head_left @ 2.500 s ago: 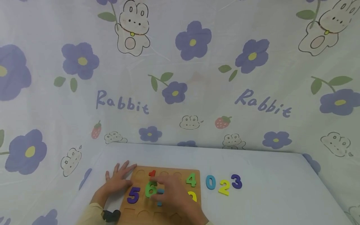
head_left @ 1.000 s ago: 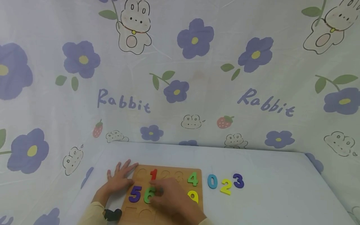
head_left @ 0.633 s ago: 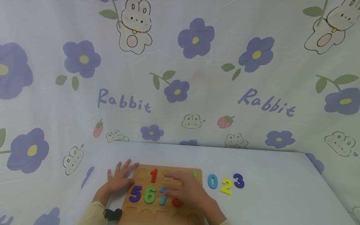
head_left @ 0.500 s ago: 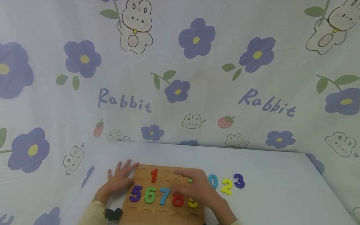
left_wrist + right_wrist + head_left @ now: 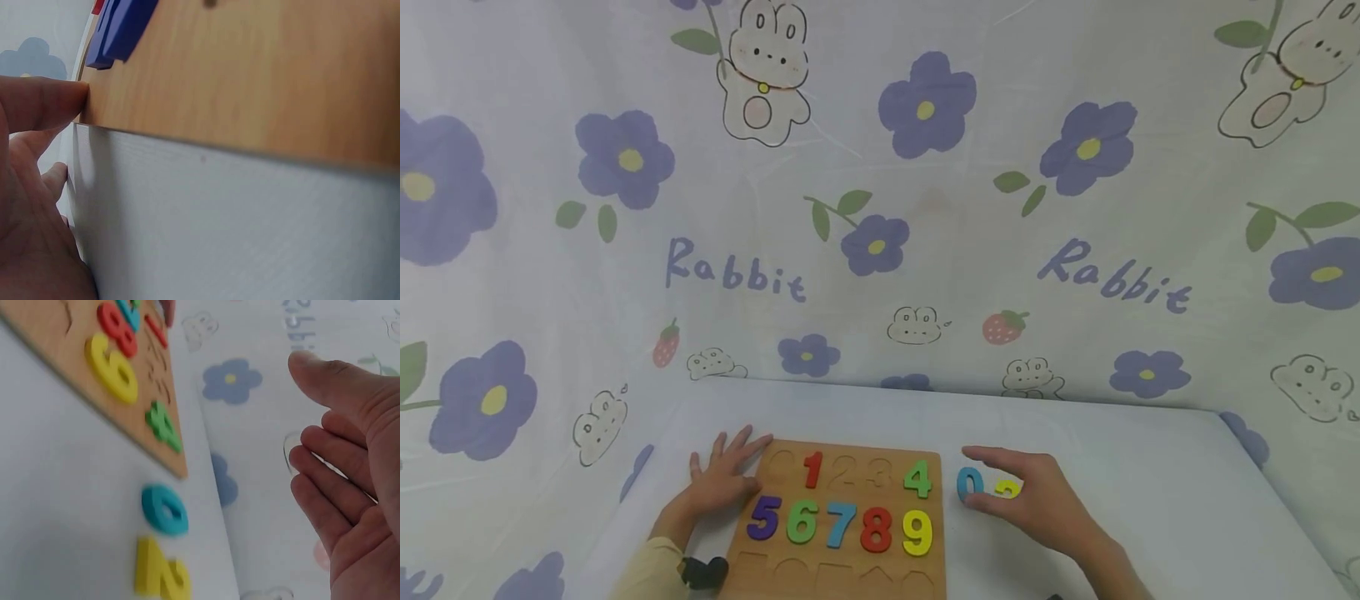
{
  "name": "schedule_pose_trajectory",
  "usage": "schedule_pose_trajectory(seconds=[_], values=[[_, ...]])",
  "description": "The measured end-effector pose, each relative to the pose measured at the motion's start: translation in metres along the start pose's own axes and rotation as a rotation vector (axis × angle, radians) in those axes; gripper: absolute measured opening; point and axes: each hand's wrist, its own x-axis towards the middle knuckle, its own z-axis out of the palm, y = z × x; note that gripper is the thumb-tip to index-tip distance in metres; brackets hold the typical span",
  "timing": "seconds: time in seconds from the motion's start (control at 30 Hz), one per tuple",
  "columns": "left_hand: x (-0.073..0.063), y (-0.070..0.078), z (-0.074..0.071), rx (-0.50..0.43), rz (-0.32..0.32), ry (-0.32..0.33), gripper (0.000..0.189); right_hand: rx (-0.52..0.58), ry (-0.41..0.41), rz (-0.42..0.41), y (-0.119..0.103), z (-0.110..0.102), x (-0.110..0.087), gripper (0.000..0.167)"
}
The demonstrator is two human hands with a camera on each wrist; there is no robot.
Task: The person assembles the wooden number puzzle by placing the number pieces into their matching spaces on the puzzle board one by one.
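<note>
A wooden number puzzle board (image 5: 850, 557) lies on the white table. My left hand (image 5: 721, 482) rests at its left edge with fingers spread, and the thumb (image 5: 53, 103) touches the edge in the left wrist view. To the right of the board, my right hand (image 5: 1037, 497) hovers with thumb and fingers wide apart on either side of a blue number 0 (image 5: 962, 486), holding nothing. A yellow number 2 (image 5: 1006, 487) is partly covered by that hand. The purple 3 is hidden in the head view. In the right wrist view the 0 (image 5: 151, 511) lies beside the 2 (image 5: 147, 565).
Seated on the board are a red 1 (image 5: 812, 471), green 4 (image 5: 917, 477), purple 5 (image 5: 763, 518), green 6 (image 5: 793, 521), blue 7 (image 5: 838, 525), red 8 (image 5: 867, 529) and yellow 9 (image 5: 907, 533). Bare recesses show along the top and bottom rows. A patterned curtain (image 5: 955, 275) hangs behind.
My right hand has let go of the blue 7, which lies in the middle row, and has moved right, off the board, to the 0. The left hand stays at the board's edge.
</note>
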Motion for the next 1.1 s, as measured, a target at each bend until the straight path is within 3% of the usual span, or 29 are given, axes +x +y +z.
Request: schedule_pose_trajectory(seconds=[0.3,0.47,0.6,1.1], values=[[-0.007,0.017,-0.009,0.016,-0.027,-0.033,0.08,-0.116,0.02,0.003,0.05,-0.038,-0.02,0.056],[-0.008,0.016,-0.008,0.003,-0.015,-0.013,0.079,-0.154,0.011,0.024,0.073,-0.05,-0.025,0.057],[-0.008,0.014,-0.007,-0.011,0.001,0.003,0.079,-0.166,0.011,0.037,0.087,-0.053,-0.025,0.057],[-0.007,0.019,-0.01,0.029,-0.048,-0.049,0.08,-0.099,-0.033,0.131,0.109,-0.047,-0.02,0.061]])
